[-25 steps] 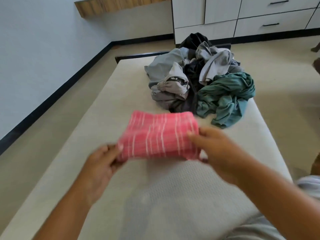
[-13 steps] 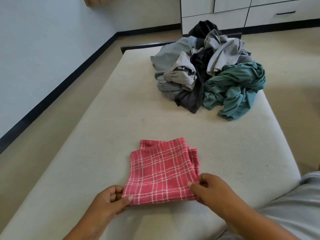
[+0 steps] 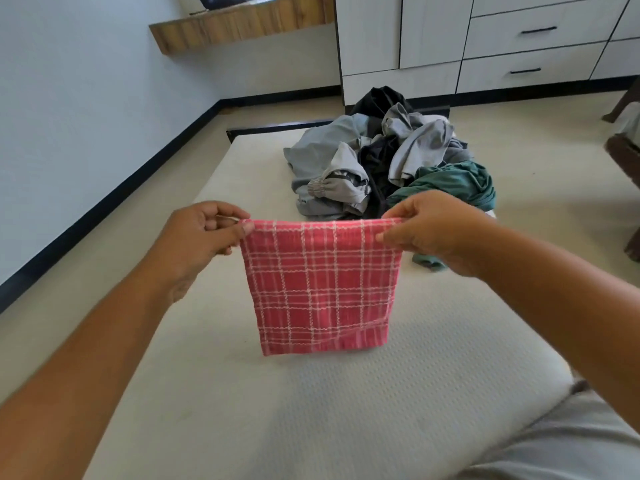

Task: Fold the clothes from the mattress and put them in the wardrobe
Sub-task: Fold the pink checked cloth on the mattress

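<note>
Grey fabric (image 3: 571, 441) at 5 o'clock, cut off by the frame. Left hand (image 3: 204, 233) and right hand (image 3: 426, 233) each pinch a top corner of the folded pink checked cloth (image 3: 318, 289). It hangs over the mattress (image 3: 225, 393); half a second ago it lay flat. The right hand hides part of the clothes pile (image 3: 381, 161) at 12 o'clock. Wardrobe (image 3: 433, 39) beyond, top cropped.

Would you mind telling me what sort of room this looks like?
Probably a bedroom: a bare mattress holds a pile of unfolded clothes, and a white wardrobe stands behind it.

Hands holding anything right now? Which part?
Both: left hand and right hand pinch the top corners of the folded red plaid cloth, hanging above the mattress.
</note>
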